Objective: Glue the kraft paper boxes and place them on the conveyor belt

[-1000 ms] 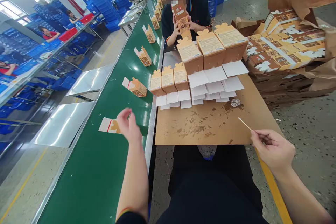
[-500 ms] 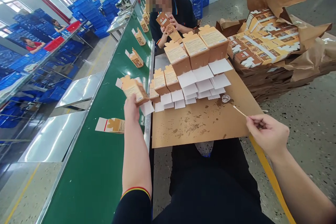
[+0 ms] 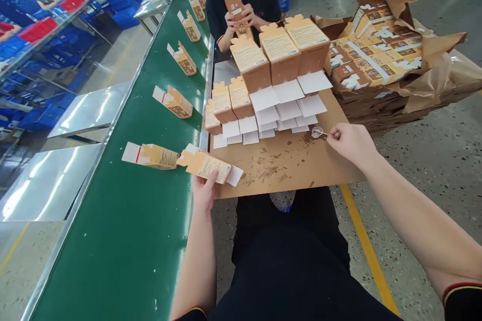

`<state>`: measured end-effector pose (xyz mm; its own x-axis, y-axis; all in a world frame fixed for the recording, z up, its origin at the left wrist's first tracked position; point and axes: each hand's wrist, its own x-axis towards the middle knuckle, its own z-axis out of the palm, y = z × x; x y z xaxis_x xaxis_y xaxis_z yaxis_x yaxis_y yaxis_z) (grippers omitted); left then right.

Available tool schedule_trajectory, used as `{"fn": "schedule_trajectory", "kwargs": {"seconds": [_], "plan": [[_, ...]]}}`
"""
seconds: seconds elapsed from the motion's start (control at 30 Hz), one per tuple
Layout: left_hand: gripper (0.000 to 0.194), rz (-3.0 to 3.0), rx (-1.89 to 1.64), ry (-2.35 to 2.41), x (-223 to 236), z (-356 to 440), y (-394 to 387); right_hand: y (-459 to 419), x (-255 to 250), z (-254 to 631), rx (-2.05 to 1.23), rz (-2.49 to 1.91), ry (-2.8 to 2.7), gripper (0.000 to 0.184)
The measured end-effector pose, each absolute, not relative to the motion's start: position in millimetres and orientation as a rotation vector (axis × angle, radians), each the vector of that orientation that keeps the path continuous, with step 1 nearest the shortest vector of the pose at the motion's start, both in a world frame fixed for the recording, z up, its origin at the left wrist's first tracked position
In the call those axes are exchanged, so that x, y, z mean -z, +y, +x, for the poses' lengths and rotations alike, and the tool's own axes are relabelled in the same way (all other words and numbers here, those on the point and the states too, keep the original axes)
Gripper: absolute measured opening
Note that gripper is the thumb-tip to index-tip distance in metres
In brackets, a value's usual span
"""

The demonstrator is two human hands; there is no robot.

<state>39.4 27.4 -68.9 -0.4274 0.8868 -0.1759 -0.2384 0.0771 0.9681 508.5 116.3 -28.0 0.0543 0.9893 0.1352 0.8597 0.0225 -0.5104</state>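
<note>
L hand [image 3: 204, 190] grips a tan box [image 3: 207, 164], thumb on the upper face, fingers mostly hidden underneath. Box is over the near L corner of the worktop [image 3: 278, 180], just ahead of the L hand's wrist; can't tell if it rests on the board or is held above it. Long axis runs crosswise: scalloped end to the hand's L, out over the belt [image 3: 124, 241]; other end, w/ a white flap [image 3: 235, 175], to the hand's R and a bit nearer the body. So the flap end is the one on the R hand's side.

R hand [image 3: 350, 143] is closed in a pinch on a thin stick [image 3: 328, 134], pointing L from the fingertips. Its tip is at a small clear dish [image 3: 317, 132], just L of the R hand; can't tell if it's touching. Dish is well off to the R of the L hand and farther out, so R hand is much nearer.

Gap btwn flap and dish is bare, stained board. Stacked boxes [image 3: 278, 55] stand beyond both hands, approx. between them. Nearest belt box [image 3: 160, 156] lies L of the L hand, close by the scalloped end; contact unclear.
</note>
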Motion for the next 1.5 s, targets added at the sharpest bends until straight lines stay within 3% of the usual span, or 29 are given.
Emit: {"fn": "schedule_trajectory", "kwargs": {"seconds": [0.13,0.3,0.53,0.77,1.07,1.5], "plan": [[0.079,0.636,-1.533,1.413,68,33,31,124,31,513,-0.346,-1.907,-1.868,0.025],[0.076,0.628,-1.589,1.423,64,29,25,89,26,509,-0.292,-1.847,-1.635,0.016],[0.081,0.686,-1.538,1.369,71,73,27,12,51,407,-0.727,-1.337,-1.764,0.020],[0.082,0.689,-1.457,1.353,77,88,32,-2,89,343,-0.727,-1.212,-1.903,0.023],[0.079,0.684,-1.460,1.343,77,89,31,6,97,344,-0.729,-1.188,-2.032,0.025],[0.080,1.083,-1.364,1.749,73,132,0,-5,71,382,-0.736,-1.425,-1.620,0.022]]}}
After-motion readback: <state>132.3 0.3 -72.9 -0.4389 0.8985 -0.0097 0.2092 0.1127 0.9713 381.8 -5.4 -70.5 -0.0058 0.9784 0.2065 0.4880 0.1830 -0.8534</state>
